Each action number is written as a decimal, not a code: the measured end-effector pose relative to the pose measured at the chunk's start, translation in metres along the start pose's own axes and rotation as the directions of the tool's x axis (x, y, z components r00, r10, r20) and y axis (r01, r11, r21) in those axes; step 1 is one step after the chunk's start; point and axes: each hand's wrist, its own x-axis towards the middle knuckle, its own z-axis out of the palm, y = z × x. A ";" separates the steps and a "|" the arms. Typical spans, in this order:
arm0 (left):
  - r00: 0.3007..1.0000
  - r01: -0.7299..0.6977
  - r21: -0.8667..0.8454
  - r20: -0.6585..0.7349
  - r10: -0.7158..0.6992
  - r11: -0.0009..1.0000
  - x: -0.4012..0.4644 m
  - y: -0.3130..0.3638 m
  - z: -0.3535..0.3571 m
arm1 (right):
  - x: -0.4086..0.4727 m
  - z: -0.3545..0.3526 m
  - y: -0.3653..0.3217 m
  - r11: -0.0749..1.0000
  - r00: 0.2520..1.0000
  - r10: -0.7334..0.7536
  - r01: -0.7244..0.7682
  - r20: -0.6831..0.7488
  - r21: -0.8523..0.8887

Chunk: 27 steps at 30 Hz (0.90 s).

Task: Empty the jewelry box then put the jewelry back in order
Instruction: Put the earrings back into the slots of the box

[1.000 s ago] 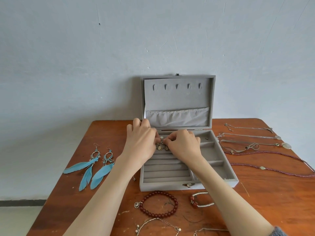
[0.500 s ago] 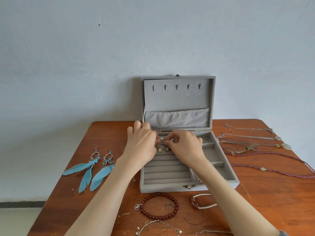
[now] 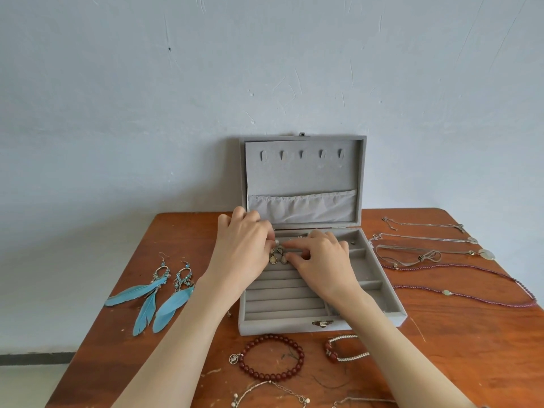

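Your hands (image 3: 294,257) have bare ring rolls (image 3: 282,301) just nearer you; the upright lid (image 3: 303,172) blocks beyond, feather earrings (image 3: 159,293) lie left, necklaces (image 3: 441,260) right.

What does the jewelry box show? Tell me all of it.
The jewelry box looks grey and velvet-covered. It sits open on the wooden table, lid upright with five small hooks and a gathered fabric pocket. Its base has ring-roll rows on the left, compartments on the right, and a metal clasp in front. Both hands work small drop earrings into the rolls.
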 end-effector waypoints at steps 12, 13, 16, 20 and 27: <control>0.996 -0.014 0.051 0.087 0.010 0.999 0.000 -0.003 -0.006 | -0.003 0.001 0.000 0.977 0.988 -0.156 0.152 -0.019 -0.150; 0.996 -0.012 0.054 0.084 0.008 0.998 -0.001 -0.003 -0.006 | -0.004 0.001 0.000 0.977 0.986 -0.163 0.157 -0.032 -0.143; 0.996 -0.025 0.048 0.083 0.021 0.999 -0.001 -0.003 -0.007 | -0.004 0.002 0.000 0.974 0.983 -0.183 0.176 -0.036 -0.142; 0.992 -0.051 0.056 0.118 0.044 0.997 -0.001 -0.005 -0.006 | -0.004 0.000 0.000 0.969 0.985 -0.174 0.175 0.019 -0.173; 0.990 -0.074 0.057 0.125 0.067 0.996 0.000 -0.007 -0.005 | -0.004 -0.001 -0.002 0.966 0.986 -0.157 0.166 0.060 -0.196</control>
